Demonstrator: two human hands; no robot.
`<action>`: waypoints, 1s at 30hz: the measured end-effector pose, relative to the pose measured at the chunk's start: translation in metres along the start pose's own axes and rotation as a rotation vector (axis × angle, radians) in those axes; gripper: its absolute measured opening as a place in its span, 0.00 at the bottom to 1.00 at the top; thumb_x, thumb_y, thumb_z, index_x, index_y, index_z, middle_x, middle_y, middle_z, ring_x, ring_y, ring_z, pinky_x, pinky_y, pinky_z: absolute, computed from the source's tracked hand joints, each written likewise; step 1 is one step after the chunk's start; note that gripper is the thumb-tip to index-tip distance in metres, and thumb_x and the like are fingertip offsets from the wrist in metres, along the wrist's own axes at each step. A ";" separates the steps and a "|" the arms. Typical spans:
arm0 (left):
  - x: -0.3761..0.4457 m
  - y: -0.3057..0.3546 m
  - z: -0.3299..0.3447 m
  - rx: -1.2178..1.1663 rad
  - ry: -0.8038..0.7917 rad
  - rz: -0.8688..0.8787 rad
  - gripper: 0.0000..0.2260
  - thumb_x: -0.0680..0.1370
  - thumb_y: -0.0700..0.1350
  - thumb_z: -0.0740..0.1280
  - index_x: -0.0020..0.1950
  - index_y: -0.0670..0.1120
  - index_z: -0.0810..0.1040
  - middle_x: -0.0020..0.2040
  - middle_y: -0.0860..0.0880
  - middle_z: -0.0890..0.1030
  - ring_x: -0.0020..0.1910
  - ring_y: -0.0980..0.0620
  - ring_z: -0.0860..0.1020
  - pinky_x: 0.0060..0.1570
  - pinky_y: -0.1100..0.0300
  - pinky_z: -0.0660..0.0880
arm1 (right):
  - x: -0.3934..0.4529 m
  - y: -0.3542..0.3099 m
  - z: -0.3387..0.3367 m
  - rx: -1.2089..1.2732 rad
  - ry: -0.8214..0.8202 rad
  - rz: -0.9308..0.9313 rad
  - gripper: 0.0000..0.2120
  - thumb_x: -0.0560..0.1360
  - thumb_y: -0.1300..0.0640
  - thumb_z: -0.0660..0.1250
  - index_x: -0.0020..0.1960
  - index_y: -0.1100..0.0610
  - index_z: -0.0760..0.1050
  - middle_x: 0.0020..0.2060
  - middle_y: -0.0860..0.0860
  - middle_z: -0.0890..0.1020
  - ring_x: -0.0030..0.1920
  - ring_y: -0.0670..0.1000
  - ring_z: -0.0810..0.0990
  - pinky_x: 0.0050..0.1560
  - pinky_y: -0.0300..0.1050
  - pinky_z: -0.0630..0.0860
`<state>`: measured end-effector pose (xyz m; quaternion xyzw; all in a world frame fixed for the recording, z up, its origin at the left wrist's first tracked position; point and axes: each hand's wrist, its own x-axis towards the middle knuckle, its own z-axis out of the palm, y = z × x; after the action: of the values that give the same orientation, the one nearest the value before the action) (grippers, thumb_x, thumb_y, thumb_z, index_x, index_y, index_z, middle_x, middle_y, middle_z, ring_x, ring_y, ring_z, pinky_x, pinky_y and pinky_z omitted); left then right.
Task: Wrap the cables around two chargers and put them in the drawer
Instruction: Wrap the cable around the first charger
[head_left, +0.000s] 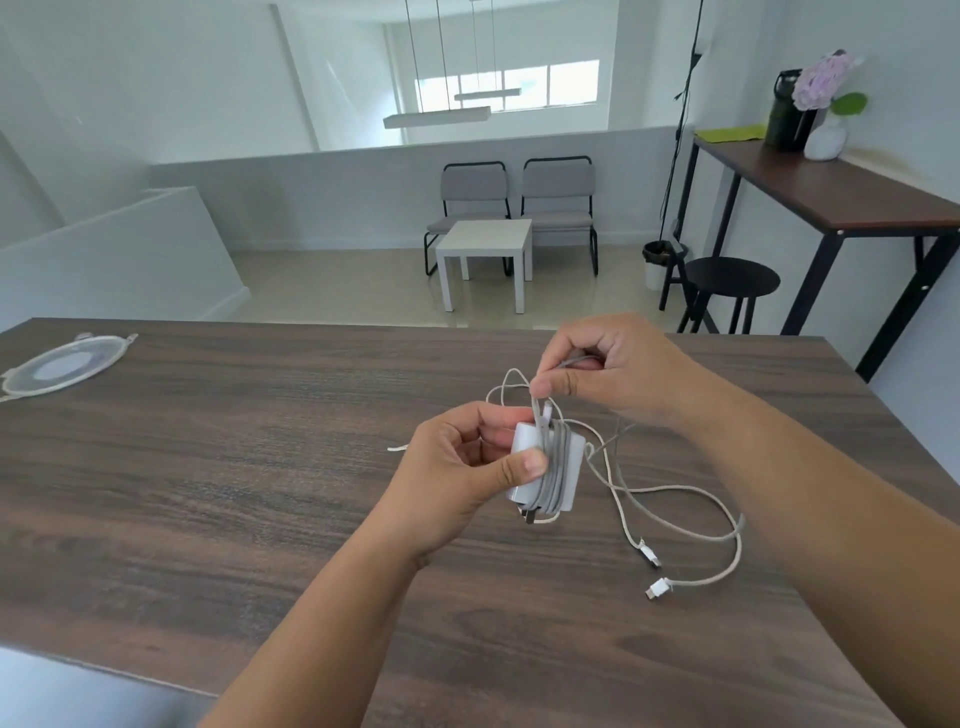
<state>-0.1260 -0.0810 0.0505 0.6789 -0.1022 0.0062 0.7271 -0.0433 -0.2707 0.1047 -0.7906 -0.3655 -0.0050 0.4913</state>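
My left hand (470, 475) grips a white charger block (563, 470) just above the dark wooden table (260, 467), thumb pressed on its face. Several turns of grey-white cable wrap the block's middle. My right hand (608, 371) pinches the cable (540, 410) just above the block, with a small loop standing up beside it. A second loose cable (691, 530) trails over the table to the right, ending in two white plugs (658, 590). A second charger block and a drawer are not visible.
A clear round plastic lid (65, 364) lies at the table's far left. Beyond the table stand two grey chairs (514, 202), a small white side table (485, 241), a black stool (730, 278) and a tall dark side table (831, 192) with a vase.
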 end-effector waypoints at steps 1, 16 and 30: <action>0.000 0.000 -0.001 -0.011 0.007 0.000 0.20 0.63 0.47 0.78 0.53 0.44 0.83 0.45 0.41 0.84 0.44 0.49 0.81 0.42 0.57 0.79 | -0.001 0.005 0.002 0.055 0.012 0.009 0.12 0.66 0.47 0.75 0.40 0.56 0.82 0.27 0.58 0.73 0.30 0.53 0.66 0.35 0.44 0.64; 0.016 -0.007 0.005 -0.485 0.250 0.001 0.11 0.69 0.40 0.72 0.49 0.44 0.76 0.42 0.46 0.78 0.39 0.50 0.78 0.39 0.60 0.78 | -0.049 0.036 0.069 0.052 0.214 0.140 0.08 0.76 0.61 0.69 0.51 0.53 0.84 0.38 0.46 0.85 0.36 0.39 0.77 0.40 0.33 0.71; 0.022 -0.016 0.004 -0.268 0.458 0.026 0.21 0.65 0.44 0.75 0.56 0.42 0.80 0.35 0.53 0.82 0.38 0.53 0.82 0.42 0.61 0.80 | -0.065 0.007 0.062 -0.571 0.182 -0.073 0.15 0.76 0.44 0.57 0.45 0.48 0.80 0.38 0.42 0.82 0.37 0.46 0.80 0.34 0.46 0.77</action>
<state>-0.1028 -0.0894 0.0383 0.5562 0.0563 0.1556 0.8144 -0.1082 -0.2617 0.0434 -0.8794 -0.3320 -0.1958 0.2793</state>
